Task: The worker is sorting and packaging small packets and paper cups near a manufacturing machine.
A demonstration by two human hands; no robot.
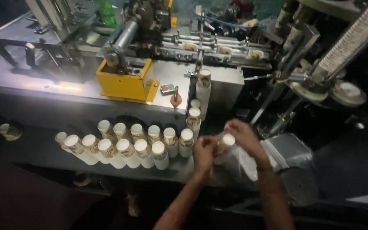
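Note:
Both my hands hold one stack of paper cups (pixel 227 141) wrapped in a clear plastic sleeve (pixel 244 161). My left hand (pixel 203 152) grips the stack and sleeve from the left. My right hand (pixel 242 135) curls over the top and right side of it. Just to the left, several more stacks of white and brown patterned paper cups (pixel 126 150) lie in two rows on a metal ledge (pixel 30 147), open ends toward me.
A cup-making machine fills the back, with a yellow housing (pixel 126 83), a steel deck (pixel 35 79) and a tall upright cup stack (pixel 203 91). More clear plastic bags (pixel 288 150) lie to the right. A long slanted cup stack (pixel 354 36) runs at top right.

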